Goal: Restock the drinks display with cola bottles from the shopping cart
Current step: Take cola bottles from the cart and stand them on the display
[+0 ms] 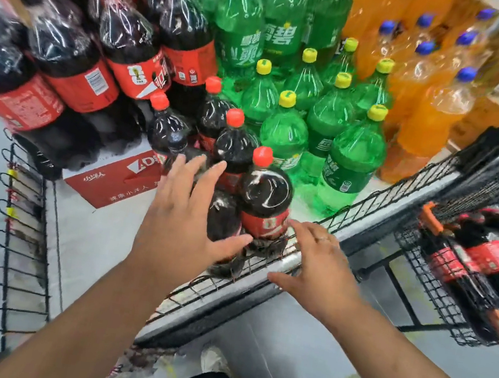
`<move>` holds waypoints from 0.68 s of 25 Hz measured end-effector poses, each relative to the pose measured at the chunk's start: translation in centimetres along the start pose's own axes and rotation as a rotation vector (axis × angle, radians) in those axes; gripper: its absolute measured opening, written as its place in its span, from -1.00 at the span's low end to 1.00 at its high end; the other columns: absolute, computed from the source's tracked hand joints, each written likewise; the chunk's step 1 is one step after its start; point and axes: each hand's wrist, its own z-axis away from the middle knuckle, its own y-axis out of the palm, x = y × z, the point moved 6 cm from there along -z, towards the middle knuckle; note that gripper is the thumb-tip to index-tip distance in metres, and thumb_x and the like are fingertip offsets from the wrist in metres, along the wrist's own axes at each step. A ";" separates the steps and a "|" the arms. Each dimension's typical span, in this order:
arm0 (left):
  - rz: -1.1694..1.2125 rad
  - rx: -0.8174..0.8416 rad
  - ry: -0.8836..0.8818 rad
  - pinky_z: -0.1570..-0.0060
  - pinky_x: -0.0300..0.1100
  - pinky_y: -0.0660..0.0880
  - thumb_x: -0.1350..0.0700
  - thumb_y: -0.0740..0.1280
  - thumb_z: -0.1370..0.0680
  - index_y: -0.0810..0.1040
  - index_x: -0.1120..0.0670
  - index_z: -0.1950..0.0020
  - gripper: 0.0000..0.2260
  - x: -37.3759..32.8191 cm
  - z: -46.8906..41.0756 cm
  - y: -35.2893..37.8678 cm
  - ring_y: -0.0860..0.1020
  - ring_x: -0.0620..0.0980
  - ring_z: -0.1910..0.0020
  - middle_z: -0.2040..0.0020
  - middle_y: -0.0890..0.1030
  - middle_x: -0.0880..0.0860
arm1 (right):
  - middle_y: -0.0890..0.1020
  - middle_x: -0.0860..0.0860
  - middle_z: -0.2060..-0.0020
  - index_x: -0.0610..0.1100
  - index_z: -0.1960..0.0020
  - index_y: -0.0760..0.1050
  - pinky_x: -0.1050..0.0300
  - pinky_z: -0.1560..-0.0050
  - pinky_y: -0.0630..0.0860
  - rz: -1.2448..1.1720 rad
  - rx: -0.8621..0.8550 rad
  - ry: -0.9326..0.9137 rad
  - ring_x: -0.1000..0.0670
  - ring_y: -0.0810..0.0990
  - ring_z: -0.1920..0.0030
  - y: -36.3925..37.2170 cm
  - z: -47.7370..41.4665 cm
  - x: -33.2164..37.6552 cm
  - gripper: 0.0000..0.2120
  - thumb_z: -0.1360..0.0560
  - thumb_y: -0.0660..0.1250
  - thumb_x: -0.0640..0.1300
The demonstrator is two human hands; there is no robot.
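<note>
Several loose cola bottles with red caps stand at the front left of the drinks display; the nearest cola bottle (265, 194) sits by the wire front rail (380, 198). My left hand (188, 208) is spread open against the bottles just left of it, fingers straight, thumb reaching toward the bottle's base. My right hand (317, 265) is open too, fingers extended beside the bottle's lower right, at the rail. More cola bottles (492, 256) lie in the black wire shopping cart (440, 294) at the right edge.
Shrink-wrapped cola packs (75, 63) lean at the left. Green soda bottles (323, 125) fill the middle, orange soda bottles (428, 102) the right. A black hook rack (21, 237) hangs at the lower left. A red sign (115, 180) lies under the colas. Grey floor lies below.
</note>
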 end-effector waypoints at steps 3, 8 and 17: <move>-0.052 0.029 0.095 -0.48 0.29 0.28 -0.39 0.28 -0.36 0.34 0.10 -0.53 -0.13 -5.0 -0.1 0.8 0.30 0.28 -0.54 -0.47 0.43 0.19 | 0.31 -0.02 -0.45 0.04 -0.57 0.11 -0.01 -0.43 0.29 0.073 -0.008 0.009 -0.12 0.29 -0.43 -3.6 1.9 -3.4 -0.07 -0.36 0.47 0.25; -0.153 0.314 0.149 -0.57 0.13 0.07 -0.51 0.02 -0.30 0.25 -0.01 -0.60 -0.03 -13.8 -0.6 5.4 0.17 0.13 -0.62 -0.54 0.37 -0.01 | 0.26 -0.03 -0.48 0.05 -0.58 0.03 -0.02 -0.40 0.31 0.169 -0.009 0.129 -0.12 0.24 -0.46 -8.8 5.5 -11.3 -0.07 -0.38 0.40 0.32; -0.125 0.556 0.370 -0.50 -0.13 0.15 -0.35 0.32 -0.53 0.01 -0.11 -0.64 -0.19 -28.0 -3.1 14.3 0.18 -0.02 -0.58 -0.59 0.23 -0.08 | 0.24 -0.04 -0.49 0.07 -0.57 0.04 -0.04 -0.40 0.32 0.151 -0.045 0.439 -0.13 0.26 -0.45 -14.6 12.6 -25.4 -0.15 -0.43 0.35 0.31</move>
